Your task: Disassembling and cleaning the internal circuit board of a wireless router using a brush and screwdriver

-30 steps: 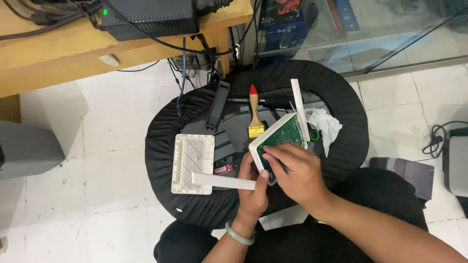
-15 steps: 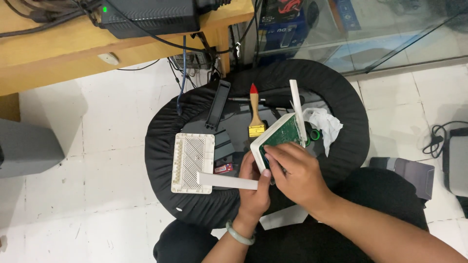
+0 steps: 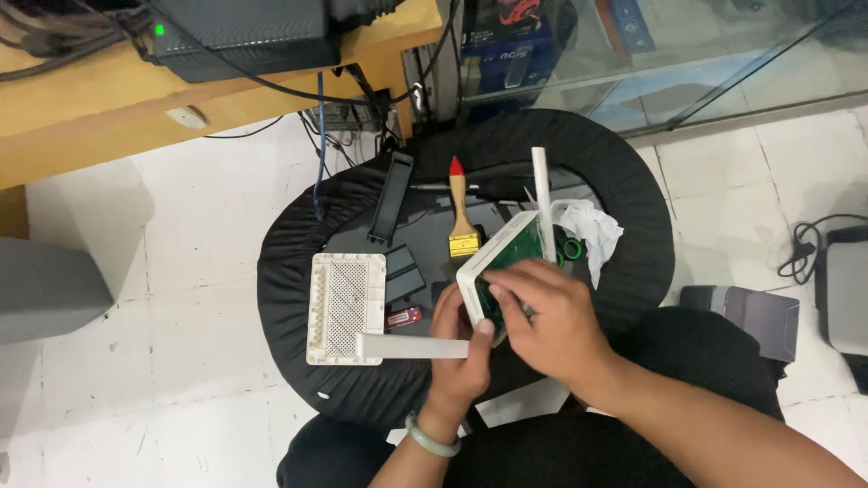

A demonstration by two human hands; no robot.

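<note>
Over the round black cushion (image 3: 298, 271), the left hand (image 3: 461, 348) clasps a white plastic router shell with its green circuit board (image 3: 500, 262), tilting it steady so the right hand (image 3: 551, 316), fingers curled, can press into the board.

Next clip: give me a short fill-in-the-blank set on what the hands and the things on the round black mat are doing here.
1. The left hand and right hand hold a white casing with a ____ circuit board inside.
2. The paintbrush on the round black mat has a handle with a ____ tip.
3. The perforated white cover lies to the ____ of the hands as the head camera sees it.
4. A pale green bracelet sits on the ____ wrist.

Missing words: green; red; left; left
</note>
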